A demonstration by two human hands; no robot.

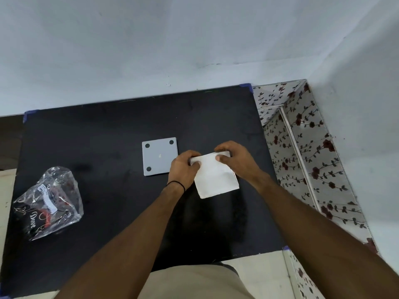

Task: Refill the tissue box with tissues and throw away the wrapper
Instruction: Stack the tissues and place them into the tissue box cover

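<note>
A white stack of tissues is held by both hands above the black table mat, right of centre. My left hand pinches its upper left corner, and my right hand grips its upper right edge. Behind the stack's top edge, between my fingers, shows the grey rim of the tissue box, mostly hidden. The box's flat grey base plate with black round feet lies on the mat just left of my hands. The clear plastic wrapper, crumpled and printed, lies at the mat's left edge.
The mat covers a table pushed against a pale wall. To the right stands a white floral-patterned shelf unit. My lap in beige fabric is at the near edge.
</note>
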